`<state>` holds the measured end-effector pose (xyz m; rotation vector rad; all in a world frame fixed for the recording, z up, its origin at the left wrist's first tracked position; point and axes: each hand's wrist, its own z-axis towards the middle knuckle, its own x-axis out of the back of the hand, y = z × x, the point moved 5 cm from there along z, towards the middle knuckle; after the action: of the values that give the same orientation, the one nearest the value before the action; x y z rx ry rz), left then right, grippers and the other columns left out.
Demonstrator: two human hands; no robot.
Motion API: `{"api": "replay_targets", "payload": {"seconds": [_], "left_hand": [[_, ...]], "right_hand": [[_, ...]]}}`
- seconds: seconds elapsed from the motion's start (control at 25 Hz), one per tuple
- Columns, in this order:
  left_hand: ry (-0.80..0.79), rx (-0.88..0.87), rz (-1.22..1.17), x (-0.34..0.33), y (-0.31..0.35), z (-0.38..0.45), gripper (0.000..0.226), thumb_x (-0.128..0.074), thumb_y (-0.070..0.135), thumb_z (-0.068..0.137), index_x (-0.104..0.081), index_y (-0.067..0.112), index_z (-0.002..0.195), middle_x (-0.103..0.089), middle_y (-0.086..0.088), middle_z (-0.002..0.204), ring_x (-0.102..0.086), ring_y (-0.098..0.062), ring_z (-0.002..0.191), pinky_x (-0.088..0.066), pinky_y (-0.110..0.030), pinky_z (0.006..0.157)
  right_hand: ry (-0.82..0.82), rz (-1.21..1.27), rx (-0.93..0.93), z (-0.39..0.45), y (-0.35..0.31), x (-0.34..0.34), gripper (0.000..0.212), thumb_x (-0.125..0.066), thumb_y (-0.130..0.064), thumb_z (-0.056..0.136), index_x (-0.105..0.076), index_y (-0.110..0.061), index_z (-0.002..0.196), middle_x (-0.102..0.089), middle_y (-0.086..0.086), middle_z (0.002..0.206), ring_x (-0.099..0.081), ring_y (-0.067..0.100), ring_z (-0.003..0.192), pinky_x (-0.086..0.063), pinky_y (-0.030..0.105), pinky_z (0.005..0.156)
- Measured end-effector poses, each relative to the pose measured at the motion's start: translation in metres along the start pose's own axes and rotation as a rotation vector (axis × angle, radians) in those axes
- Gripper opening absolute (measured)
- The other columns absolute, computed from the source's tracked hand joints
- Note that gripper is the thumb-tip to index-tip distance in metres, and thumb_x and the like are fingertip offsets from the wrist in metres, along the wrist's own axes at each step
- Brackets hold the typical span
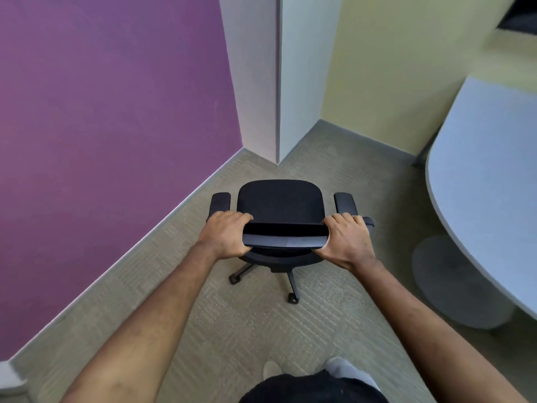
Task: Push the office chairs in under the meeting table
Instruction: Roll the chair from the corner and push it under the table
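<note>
A black office chair (280,203) with armrests and castors stands on the carpet in front of me, its seat facing the far corner. My left hand (225,235) grips the left end of the backrest's top edge. My right hand (347,239) grips the right end of the same edge. The meeting table (491,175), pale grey with a rounded end, is to the right of the chair, apart from it. Its round pedestal base (441,286) rests on the floor beneath.
A purple wall (110,126) runs along the left. A white column (261,77) juts out behind the chair, and a yellow wall (392,68) closes the back right. Open carpet (250,330) lies between me and the chair.
</note>
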<state>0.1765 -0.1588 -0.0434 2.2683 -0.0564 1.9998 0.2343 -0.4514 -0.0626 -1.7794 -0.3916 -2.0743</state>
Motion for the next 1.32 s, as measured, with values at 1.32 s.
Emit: {"api": "replay_targets", "payload": {"seconds": [1.32], "left_hand": [[-0.006,-0.443,0.023,0.062,0.067,0.449,0.055,-0.074,0.053,0.070,-0.067,0.037,0.122,-0.073,0.016,0.105,-0.068,-0.016,0.097,-0.052,-0.039,0.095]], "right_hand": [[-0.024,-0.076,-0.469,0.222,0.214,-0.010,0.075,-0.058,-0.084,0.072,-0.067,-0.027,0.120,-0.073,-0.006,0.104,-0.067,0.022,0.098,-0.050,0.044,0.092]]}}
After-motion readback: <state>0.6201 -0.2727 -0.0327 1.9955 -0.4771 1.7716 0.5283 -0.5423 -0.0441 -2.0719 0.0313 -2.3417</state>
